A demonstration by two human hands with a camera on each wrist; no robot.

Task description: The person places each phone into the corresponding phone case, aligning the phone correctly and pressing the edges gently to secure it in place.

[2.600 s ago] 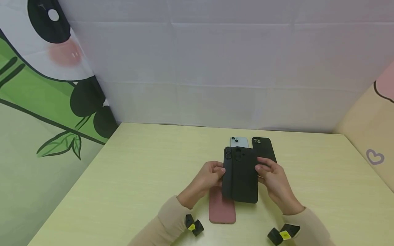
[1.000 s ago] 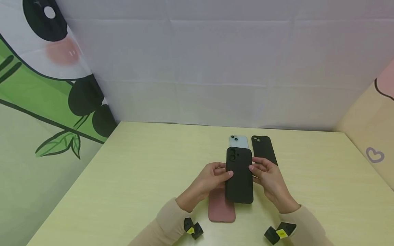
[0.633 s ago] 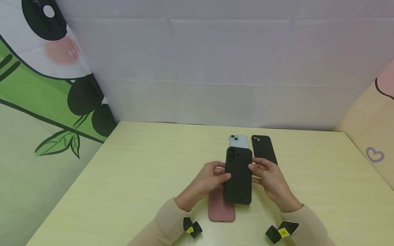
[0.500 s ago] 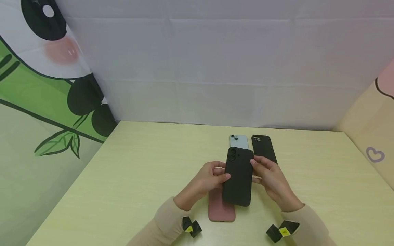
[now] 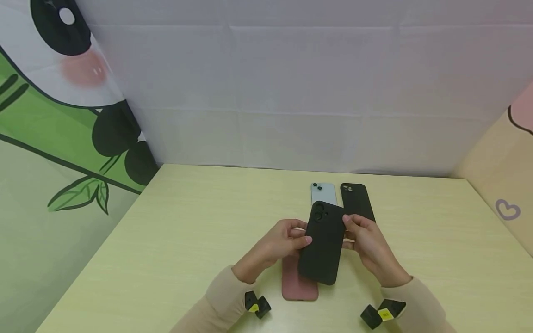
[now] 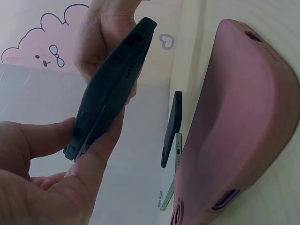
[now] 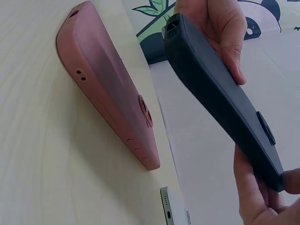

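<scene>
A black phone case (image 5: 322, 245) is held up off the table, its back with camera openings towards the head view, leaning slightly right. My left hand (image 5: 279, 243) pinches its left edge, thumb on the back and fingers behind. At the upper right corner, my right hand (image 5: 368, 243) pinches it between thumb and fingers. In the left wrist view the case (image 6: 110, 79) has a second dark, flat layer lying along its inner side; a narrow gap shows between them. Below the case lies a pink phone case (image 5: 299, 289), partly covered by it.
Behind the held case, a pale blue phone (image 5: 323, 191) lies on the light wood table (image 5: 208, 208). Another black phone or case (image 5: 357, 201) lies beside it, to the right. A pale cloth wall (image 5: 291, 92) stands at the table's back edge.
Earlier, a dark phone stuck out left behind the case; now the case covers it in the head view. The case has tilted clockwise, and the right thumb has moved up to its corner.
</scene>
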